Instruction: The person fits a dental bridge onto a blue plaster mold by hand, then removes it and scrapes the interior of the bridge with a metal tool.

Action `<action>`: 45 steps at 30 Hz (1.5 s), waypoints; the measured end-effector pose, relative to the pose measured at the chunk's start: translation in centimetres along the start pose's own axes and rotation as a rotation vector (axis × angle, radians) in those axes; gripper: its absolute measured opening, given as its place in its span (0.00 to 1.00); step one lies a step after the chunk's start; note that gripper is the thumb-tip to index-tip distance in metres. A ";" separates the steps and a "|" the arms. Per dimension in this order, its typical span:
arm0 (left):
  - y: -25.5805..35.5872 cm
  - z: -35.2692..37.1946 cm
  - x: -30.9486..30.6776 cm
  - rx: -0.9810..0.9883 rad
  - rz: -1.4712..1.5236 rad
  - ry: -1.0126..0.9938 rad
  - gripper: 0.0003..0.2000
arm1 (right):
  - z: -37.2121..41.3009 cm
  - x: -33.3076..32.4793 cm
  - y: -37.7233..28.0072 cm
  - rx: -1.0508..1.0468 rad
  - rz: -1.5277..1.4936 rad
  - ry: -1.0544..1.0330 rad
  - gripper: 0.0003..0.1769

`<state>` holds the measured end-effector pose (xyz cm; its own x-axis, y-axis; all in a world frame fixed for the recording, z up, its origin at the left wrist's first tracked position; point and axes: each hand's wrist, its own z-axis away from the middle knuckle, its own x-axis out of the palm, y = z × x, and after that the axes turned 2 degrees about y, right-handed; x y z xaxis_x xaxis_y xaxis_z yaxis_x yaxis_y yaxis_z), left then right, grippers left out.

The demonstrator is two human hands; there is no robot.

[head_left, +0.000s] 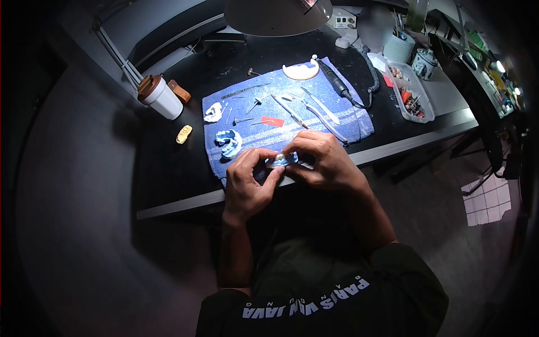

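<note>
Between my two hands, at the table's front edge, is a small blue and white dental model point(282, 161). My left hand point(250, 182) grips its left end with thumb and fingers. My right hand point(321, 160) is closed on its right side, fingers over the top. A second dental cast point(228, 144), blue and white and horseshoe-shaped, rests on the blue towel point(255, 132) left of my hands. Beyond them on the towel lie a slim knife-like tool point(289, 111), a red sheet point(272, 121), several rotary bits point(243, 120) and a white lump point(213, 112).
A white cup with a brown lid point(161, 98) stands at the left, near a yellowish cast point(183, 134). A corded handpiece point(335, 82) lies at the towel's far right. A plastic box of small parts point(411, 92) sits farther right. A lamp shade point(278, 17) hangs overhead.
</note>
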<state>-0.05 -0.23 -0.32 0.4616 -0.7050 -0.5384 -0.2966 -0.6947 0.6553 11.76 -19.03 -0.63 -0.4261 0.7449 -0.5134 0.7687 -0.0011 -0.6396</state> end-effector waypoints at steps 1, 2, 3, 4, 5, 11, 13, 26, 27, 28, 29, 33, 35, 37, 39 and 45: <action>0.1 -0.1 0.0 0.002 -0.001 0.001 0.12 | 0.0 0.0 0.0 -0.004 0.007 -0.002 0.13; 0.2 -0.1 0.0 0.002 -0.003 0.002 0.12 | 0.0 0.0 0.1 -0.008 0.012 -0.004 0.13; 0.2 0.0 0.1 -0.006 0.027 0.023 0.12 | 0.0 0.0 0.0 0.001 0.006 -0.005 0.13; 0.2 0.0 0.3 -0.015 0.058 0.044 0.13 | 0.0 -0.1 -0.1 0.009 0.000 -0.006 0.13; 0.2 0.0 0.5 -0.023 0.089 0.063 0.13 | 0.0 -0.1 -0.2 0.018 -0.005 -0.006 0.13; -0.1 -0.2 0.1 0.058 -0.013 0.018 0.11 | 0.0 0.0 0.0 0.003 -0.021 0.002 0.13; 0.0 -0.1 0.0 0.023 -0.009 0.010 0.09 | 0.1 0.0 0.1 -0.014 -0.032 -0.002 0.14; -0.6 0.3 0.2 0.037 0.074 0.080 0.10 | 0.0 0.0 0.3 -0.022 -0.021 -0.067 0.14; -0.6 0.5 0.0 0.027 0.054 0.068 0.10 | 0.1 0.1 0.3 -0.025 -0.020 -0.063 0.14; -0.5 0.5 -0.1 0.022 0.035 0.060 0.10 | 0.1 0.1 0.3 -0.032 -0.016 -0.057 0.14; -0.5 0.5 -0.1 0.016 0.017 0.052 0.10 | 0.0 0.1 0.4 -0.039 -0.011 -0.052 0.14; -0.2 0.5 -0.1 -0.013 0.001 0.054 0.11 | 0.0 0.1 0.3 -0.021 0.002 -0.053 0.14; -0.1 0.3 -0.1 0.004 -0.020 0.061 0.11 | -0.1 0.0 0.3 -0.031 0.009 -0.048 0.14; -0.2 0.2 -0.2 0.018 -0.034 0.045 0.10 | -0.1 0.0 0.3 -0.026 0.011 -0.048 0.13; -0.1 0.1 -0.1 0.025 -0.046 0.033 0.10 | -0.1 0.0 0.3 -0.026 0.013 -0.048 0.13; -0.2 0.1 0.0 0.050 -0.063 0.011 0.08 | 0.0 0.2 0.7 -0.036 0.006 -0.045 0.14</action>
<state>-0.07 -0.09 -0.45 0.4901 -0.6578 -0.5719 -0.3076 -0.7444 0.5926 12.20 -18.92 -1.21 -0.4421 0.7141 -0.5427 0.7875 0.0194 -0.6160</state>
